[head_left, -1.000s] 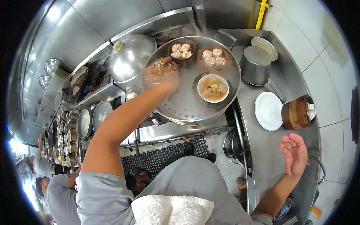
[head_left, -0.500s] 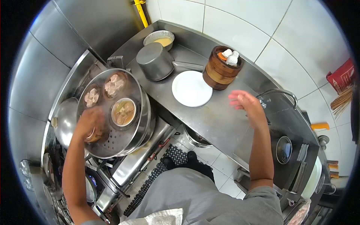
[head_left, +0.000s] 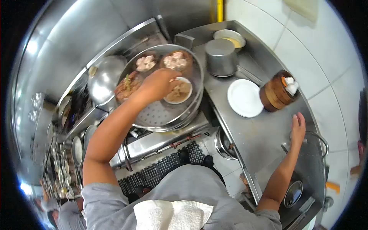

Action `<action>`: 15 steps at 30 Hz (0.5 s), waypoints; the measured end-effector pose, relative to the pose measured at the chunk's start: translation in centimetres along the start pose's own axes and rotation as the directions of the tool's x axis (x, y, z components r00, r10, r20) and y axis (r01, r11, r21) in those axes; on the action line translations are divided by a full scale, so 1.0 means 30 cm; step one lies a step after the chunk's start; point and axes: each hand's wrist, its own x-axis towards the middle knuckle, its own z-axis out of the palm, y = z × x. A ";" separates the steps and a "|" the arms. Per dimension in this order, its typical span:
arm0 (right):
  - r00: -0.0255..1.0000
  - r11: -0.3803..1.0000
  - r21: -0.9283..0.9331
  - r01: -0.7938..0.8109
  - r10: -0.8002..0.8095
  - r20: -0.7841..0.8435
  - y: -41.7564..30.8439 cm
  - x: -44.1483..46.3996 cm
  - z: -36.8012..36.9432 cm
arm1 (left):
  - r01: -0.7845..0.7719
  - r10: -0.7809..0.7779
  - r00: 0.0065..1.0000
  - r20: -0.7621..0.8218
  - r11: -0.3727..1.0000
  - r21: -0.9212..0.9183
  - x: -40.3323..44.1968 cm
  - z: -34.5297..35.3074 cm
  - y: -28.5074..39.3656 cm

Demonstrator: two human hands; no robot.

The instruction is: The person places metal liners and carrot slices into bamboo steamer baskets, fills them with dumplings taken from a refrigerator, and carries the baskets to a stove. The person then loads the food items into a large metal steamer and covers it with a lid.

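My left hand [head_left: 160, 85] reaches over a large metal steamer [head_left: 155, 118] with a perforated base. Its partly blurred fingers are apart at the left rim of a white bowl [head_left: 180, 92] of meat pieces; whether they touch the rim is unclear. Pale dumplings [head_left: 176, 60] fill a small round basket behind the bowl, and more dumplings [head_left: 145, 63] sit in another beside it. Brown food with a green garnish [head_left: 128, 86] lies left of my wrist, partly covered by it. My right hand [head_left: 298, 129] hovers over the counter, fingers stretched out and holding nothing, near the faucet [head_left: 321, 142].
The steel counter [head_left: 253, 134] bears a white plate [head_left: 245, 98], a bamboo steamer [head_left: 276, 94] topped with white pieces, an upturned saucepan [head_left: 221, 57] and a bowl of yellow liquid [head_left: 232, 37]. A domed lid [head_left: 105, 80] stands left of the steamer. Another person [head_left: 69, 215] appears at lower left.
My left hand has moved from the steamer's front-left side, where the brown food shows, to the white bowl. My right hand has lowered toward the faucet. The view has turned left.
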 end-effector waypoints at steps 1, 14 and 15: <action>0.999 0.999 0.008 -0.036 0.036 -0.010 0.059 0.047 -0.010 | -0.037 0.037 0.999 -0.020 0.999 0.001 0.019 0.008 -0.001; 0.862 0.754 0.418 -0.506 0.454 0.223 -0.075 0.321 0.039 | 0.189 0.106 0.938 0.331 0.645 -0.740 0.621 0.588 0.583; 0.868 0.795 0.353 -0.494 0.432 0.244 -0.064 0.333 0.037 | 0.246 0.030 0.943 0.333 0.613 -0.751 0.674 0.662 0.619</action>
